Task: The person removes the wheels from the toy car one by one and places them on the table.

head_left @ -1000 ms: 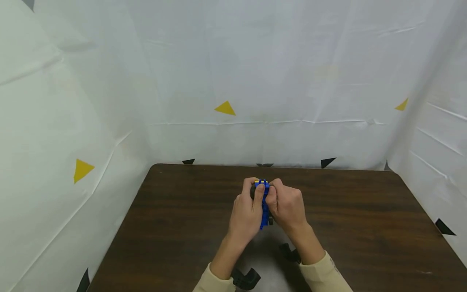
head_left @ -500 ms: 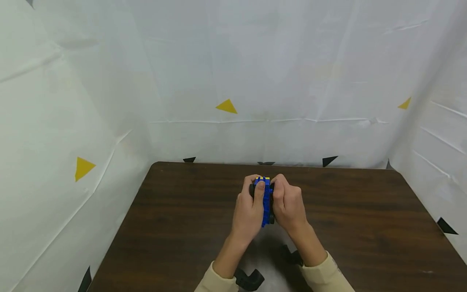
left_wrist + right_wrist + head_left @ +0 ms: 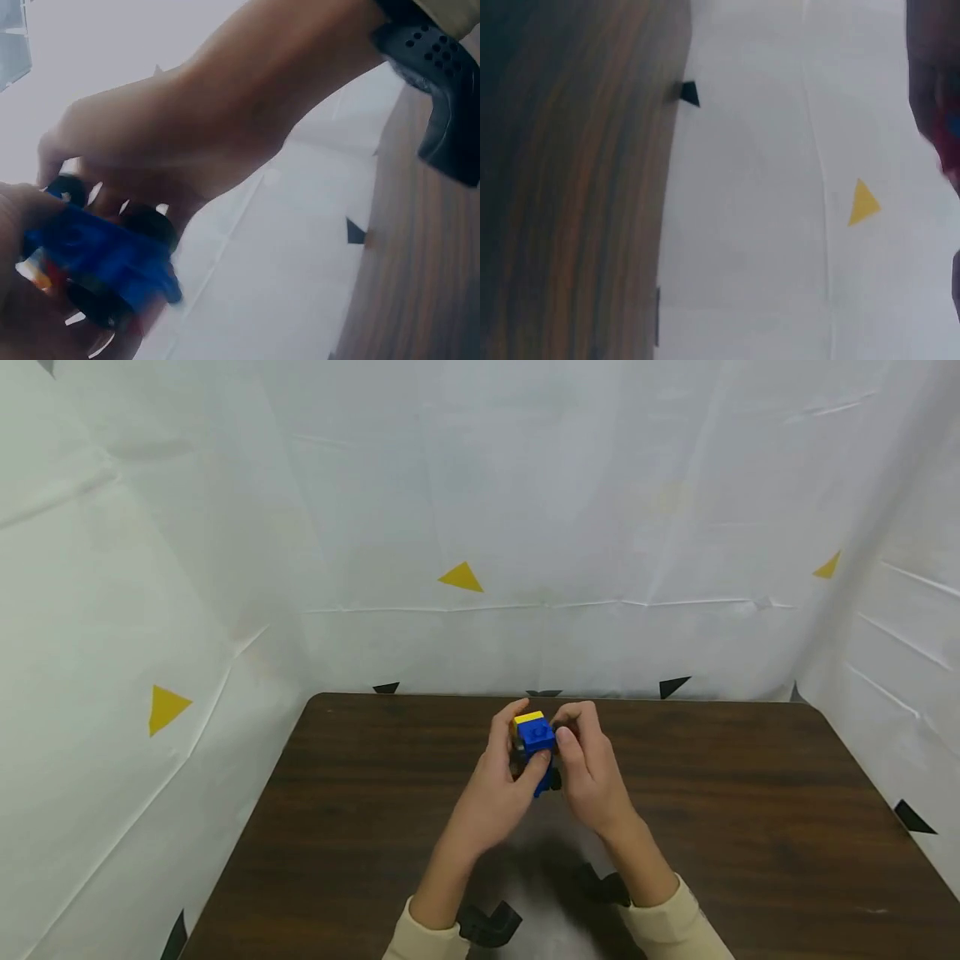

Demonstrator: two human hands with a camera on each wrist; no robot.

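Both hands hold a small blue brick-built car [image 3: 536,739] above the middle of the dark wooden table [image 3: 360,827]. The car has a yellow brick on top and black wheels. My left hand [image 3: 504,770] grips its left side, thumb pressed against the blue body. My right hand [image 3: 581,752] pinches its right side with curled fingers. In the left wrist view the blue car [image 3: 105,259] with its black wheels shows blurred between the fingers. The right wrist view shows only a dark sliver of the right hand [image 3: 934,82] at the edge.
White sheets with yellow and black triangle markers [image 3: 461,578] wall in the table on three sides. Black wrist-camera mounts [image 3: 487,925] sit under both forearms. The table's far edge [image 3: 555,697] lies just beyond the hands.
The hands have lifted and tilted the car, so its yellow top now faces the head camera. Both hands moved slightly away from the body and the fingers shifted their hold.
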